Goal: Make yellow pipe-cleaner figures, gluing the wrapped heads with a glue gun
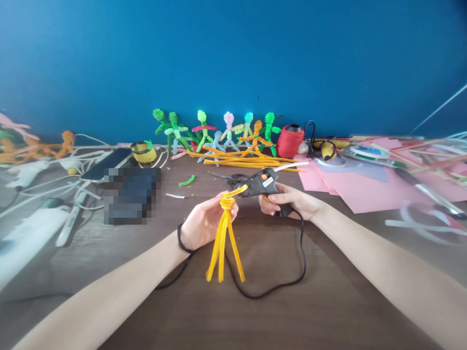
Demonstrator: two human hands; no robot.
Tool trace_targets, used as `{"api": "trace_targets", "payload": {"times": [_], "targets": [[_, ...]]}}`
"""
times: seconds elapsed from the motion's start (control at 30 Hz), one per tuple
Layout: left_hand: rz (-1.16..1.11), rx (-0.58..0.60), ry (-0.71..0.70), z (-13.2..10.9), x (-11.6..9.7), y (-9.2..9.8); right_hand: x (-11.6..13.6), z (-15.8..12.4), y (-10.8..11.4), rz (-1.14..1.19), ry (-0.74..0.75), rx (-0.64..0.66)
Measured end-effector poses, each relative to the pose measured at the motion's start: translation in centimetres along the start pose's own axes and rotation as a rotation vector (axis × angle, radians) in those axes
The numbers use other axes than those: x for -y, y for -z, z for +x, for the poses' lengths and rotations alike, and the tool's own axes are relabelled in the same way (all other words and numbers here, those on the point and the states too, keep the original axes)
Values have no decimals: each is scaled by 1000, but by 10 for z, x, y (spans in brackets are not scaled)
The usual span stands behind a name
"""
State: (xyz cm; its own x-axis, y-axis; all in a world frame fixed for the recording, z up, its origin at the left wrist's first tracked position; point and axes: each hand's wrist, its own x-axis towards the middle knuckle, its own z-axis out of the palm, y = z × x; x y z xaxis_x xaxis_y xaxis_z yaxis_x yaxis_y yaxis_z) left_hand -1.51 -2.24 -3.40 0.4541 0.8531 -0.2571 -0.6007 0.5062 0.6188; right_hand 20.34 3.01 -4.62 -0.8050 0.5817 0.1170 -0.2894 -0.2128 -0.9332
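Observation:
Yellow pipe cleaners (222, 238), wrapped together at the top with several strands hanging down, are pinched in my left hand (204, 221). One yellow end points up and to the right. My right hand (292, 200) is wrapped round the handle of a black hot glue gun (258, 184). The gun's nozzle meets or nearly meets that yellow end; actual contact I cannot tell. A white glue stick (290, 165) sticks out of the gun's back, and its black cord (303, 253) loops over the table below my hands. Scissors (235, 181) lie just behind the nozzle, partly hidden.
Several pipe-cleaner figures (202, 129) stand along the blue wall, behind loose yellow pipe cleaners (233, 159). A red spool (290, 142) stands beside them. Pink paper sheets (350, 187) spread on the right. Phones, white cables and a marker (69, 226) lie left, near a green scrap (187, 181).

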Motion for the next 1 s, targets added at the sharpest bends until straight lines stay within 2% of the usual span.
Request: {"api": "trace_targets", "payload": {"times": [0.3, 0.4, 0.5, 0.63, 0.8, 1.0], "targets": [[-24, -25, 4, 0, -1, -1, 5, 0, -1, -36, -39, -23], [-31, -35, 2, 0, -1, -2, 3, 0, 0, 17, -54, -71], [-61, -34, 8, -1, -2, -4, 1, 1, 0, 134, -35, -191], [-84, -33, 22, -1, -2, -6, 3, 6, 1, 133, -9, -454], [-77, -30, 24, -1, -3, -6, 10, 7, 7, -242, 39, -752], [-101, -23, 27, -1, -3, -6, 16, 2, 16, -942, -141, -972]]}}
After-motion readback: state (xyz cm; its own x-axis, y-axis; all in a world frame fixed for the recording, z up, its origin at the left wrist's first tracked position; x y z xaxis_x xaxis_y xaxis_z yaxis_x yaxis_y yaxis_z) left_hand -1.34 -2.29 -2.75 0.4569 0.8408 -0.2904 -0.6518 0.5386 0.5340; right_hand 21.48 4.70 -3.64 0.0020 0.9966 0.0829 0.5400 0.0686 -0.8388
